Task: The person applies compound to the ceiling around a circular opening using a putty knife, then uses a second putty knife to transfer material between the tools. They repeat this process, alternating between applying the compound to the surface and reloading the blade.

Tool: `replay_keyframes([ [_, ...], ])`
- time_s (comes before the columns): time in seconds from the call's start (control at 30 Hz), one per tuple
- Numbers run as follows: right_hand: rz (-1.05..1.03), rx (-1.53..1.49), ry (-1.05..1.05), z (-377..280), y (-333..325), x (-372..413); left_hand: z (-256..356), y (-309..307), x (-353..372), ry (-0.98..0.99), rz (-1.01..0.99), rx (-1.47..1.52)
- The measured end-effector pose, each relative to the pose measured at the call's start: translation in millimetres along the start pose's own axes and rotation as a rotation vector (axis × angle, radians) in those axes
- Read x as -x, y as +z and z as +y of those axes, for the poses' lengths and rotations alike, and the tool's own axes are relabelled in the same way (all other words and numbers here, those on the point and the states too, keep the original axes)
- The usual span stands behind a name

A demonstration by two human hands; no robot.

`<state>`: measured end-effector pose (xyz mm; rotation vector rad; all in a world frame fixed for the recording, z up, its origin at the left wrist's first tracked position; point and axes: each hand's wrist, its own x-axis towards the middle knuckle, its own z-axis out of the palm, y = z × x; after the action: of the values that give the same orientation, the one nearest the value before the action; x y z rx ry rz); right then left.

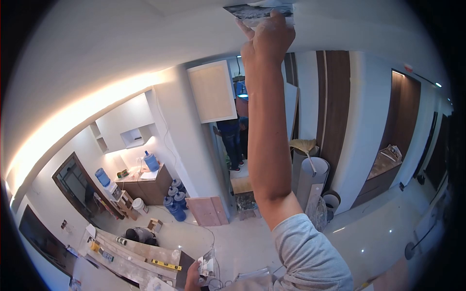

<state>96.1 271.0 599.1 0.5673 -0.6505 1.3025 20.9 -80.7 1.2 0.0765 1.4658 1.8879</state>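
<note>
My right hand (272, 35) is raised to the white ceiling (194, 29) at the top of the head view. Its fingers are wrapped round a flat metal blade (250, 11) that lies against the ceiling surface. The arm wears a grey sleeve and stretches up through the middle. Low in the view, my left hand (193, 275) is closed on a plate with white paste (208, 266), near waist height. Part of that hand is cut off by the frame's bottom edge.
Below left stands a long workbench (141, 257) with a yellow level (166, 265). A person (141, 235) crouches behind it; another person (232, 138) stands in the doorway. Blue water bottles (175, 203), a pink board (206, 211) and grey rolls (313, 177) stand on the floor.
</note>
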Motion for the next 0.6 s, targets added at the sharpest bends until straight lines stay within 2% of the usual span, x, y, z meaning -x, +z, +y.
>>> replay_keyframes([
  [0.03,-0.013,-0.031,0.002,-2,2,0,-2,-3,0,0.014,0.007,-0.008],
  [0.13,0.026,0.181,-0.228,51,-19,-53,1,0,10,0.042,0.062,-0.055],
  [0.2,0.066,-0.167,-0.044,40,-9,-55,7,3,19,0.049,0.137,-0.117],
  [0.23,0.084,-0.339,0.051,37,-4,-55,-5,-15,9,0.098,0.11,-0.11],
  [0.3,0.065,-0.185,-0.021,40,5,-45,-39,-58,-20,0.197,0.055,-0.093],
  [0.33,0.057,-0.109,-0.056,43,9,-38,-39,-59,-19,0.162,0.075,-0.118],
  [0.4,0.132,0.266,-0.496,52,24,-8,-24,-47,-1,0.091,0.118,-0.169],
  [0.47,0.127,0.363,-0.55,47,18,18,-4,-29,21,-0.011,0.126,-0.19],
  [0.5,0.086,0.27,-0.389,40,6,24,4,-19,27,-0.064,0.129,-0.203],
  [0.53,0.045,0.18,-0.228,37,-3,26,7,-12,28,-0.037,0.112,-0.193],
  [0.6,0.06,0.057,-0.164,37,-12,20,10,-4,32,0.012,0.076,-0.184],
])
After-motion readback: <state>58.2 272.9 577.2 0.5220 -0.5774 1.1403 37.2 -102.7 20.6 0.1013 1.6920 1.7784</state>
